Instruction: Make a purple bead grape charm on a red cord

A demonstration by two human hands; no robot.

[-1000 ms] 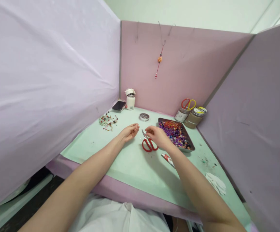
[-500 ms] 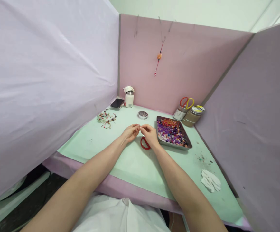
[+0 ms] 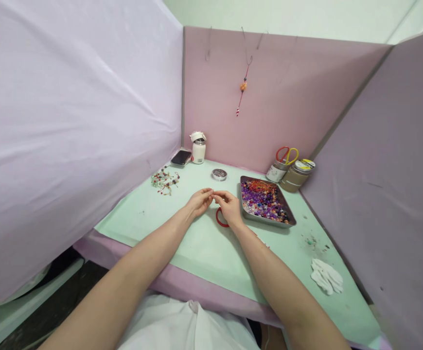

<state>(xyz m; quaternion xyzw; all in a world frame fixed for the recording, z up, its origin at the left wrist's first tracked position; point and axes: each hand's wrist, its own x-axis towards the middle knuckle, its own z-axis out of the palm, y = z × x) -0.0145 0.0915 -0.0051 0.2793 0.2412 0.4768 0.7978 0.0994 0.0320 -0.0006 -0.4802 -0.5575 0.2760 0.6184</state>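
Scissors (image 3: 218, 217) are peeking out left of the tray (image 3: 270, 222), right hand (image 3: 229, 206) meeting left hand (image 3: 200, 201) at the fingertips, grips impossible to tell.

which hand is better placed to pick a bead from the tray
Probably the right hand: it is just beside the tray of beads, while the left hand is farther away, with the right between it and the tray.
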